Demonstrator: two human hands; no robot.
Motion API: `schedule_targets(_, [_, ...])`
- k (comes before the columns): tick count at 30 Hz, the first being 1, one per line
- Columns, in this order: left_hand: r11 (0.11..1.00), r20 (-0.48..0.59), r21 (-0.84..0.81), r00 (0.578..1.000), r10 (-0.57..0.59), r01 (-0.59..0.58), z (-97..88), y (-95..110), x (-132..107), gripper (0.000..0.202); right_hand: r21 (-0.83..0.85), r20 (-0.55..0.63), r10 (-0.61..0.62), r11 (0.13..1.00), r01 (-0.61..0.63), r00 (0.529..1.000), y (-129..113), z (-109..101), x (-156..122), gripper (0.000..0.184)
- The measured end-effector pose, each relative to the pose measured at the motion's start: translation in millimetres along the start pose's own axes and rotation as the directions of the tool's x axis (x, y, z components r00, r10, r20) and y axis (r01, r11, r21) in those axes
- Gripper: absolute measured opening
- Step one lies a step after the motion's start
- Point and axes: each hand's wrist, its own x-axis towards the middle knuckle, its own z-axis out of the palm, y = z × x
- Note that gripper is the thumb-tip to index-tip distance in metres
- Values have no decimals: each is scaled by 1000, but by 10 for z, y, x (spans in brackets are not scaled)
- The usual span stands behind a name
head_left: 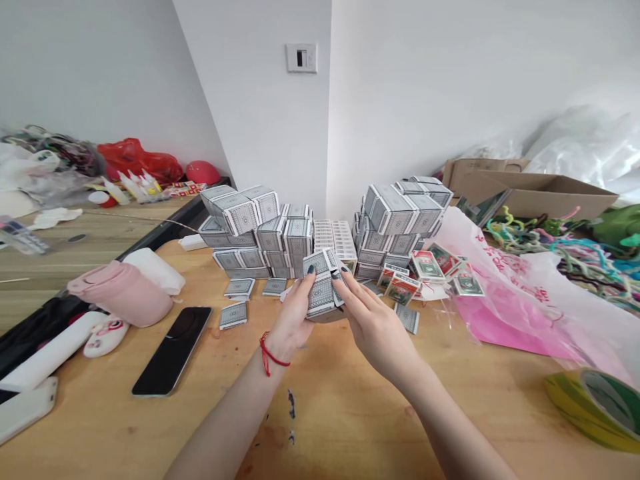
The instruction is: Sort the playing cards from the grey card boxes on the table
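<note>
Grey-patterned, white-edged rectangular card block runs lengthwise forward; left hand clasps it, lower fingers hidden; right hand covers its right side, grip unclear.

1. Left hand: grips card block from 8 o'clock, thumb on top.
2. Right hand: at 4 o'clock of the block, fingers laid on it.
3. From the block, left stack: 10 o'clock; right stack: 2 o'clock.
4. Phone (screen dark): 8 o'clock.
5. Pink bottle: 9 o'clock.
6. Tape roll: 4 o'clock.
</note>
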Motion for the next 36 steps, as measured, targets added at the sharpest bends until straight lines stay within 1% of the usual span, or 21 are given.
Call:
schedule_targets(2, [1000,-10,11,1000,8,-8,6,19,-2,28,28,49,-16,999,15,999,-2,-28,10,52])
schedule_targets(4, [1000,-21,17,1000,18,-18,11,34,-5,28,63,60,-17,998,13,998,-2,-49,17,53])
schedule_targets(9, [1000,-34,20,999,15,-14,17,39,-15,29,151,-15,51,987,-48,999,-16,-61,29,52])
schedule_targets(14, [999,-36,14,999,35,-35,31,35,-41,32,191,-98,45,981,-25,994,-28,-47,30,46])
schedule_targets(20, [1000,-11,14,1000,17,-17,30,30,-62,30,267,-187,91,963,-38,978,-32,-43,37,40])
schedule_targets(24, [1000,19,23,1000,-11,11,28,4,-59,26,307,-210,136,949,-67,968,-33,-48,39,34])
schedule_targets(29, [999,44,35,999,-21,19,27,-19,-52,23,339,-198,171,936,-96,965,-22,-55,37,31])
schedule_targets(36, [997,37,56,998,-50,48,16,-26,-46,23,328,-221,188,938,-108,957,-27,-39,27,30])
